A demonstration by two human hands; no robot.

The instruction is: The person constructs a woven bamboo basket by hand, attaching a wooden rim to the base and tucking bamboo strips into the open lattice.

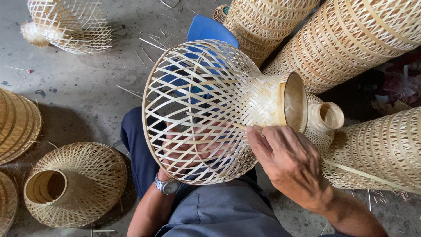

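I hold a pale, bell-shaped woven bamboo lampshade on its side over my lap — my left hand is inside it, fingers spread against the open lattice, while my right hand presses fingertips on the tightly woven neck from outside. A similar finished bamboo shade lies on the grey concrete floor toward its left edge — stacked shades lie at the upper right.

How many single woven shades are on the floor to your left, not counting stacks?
3: one top left, one lower left with its neck facing the camera, one cut off at the bottom-left edge. The ribbed piece at the left edge may be a stack.
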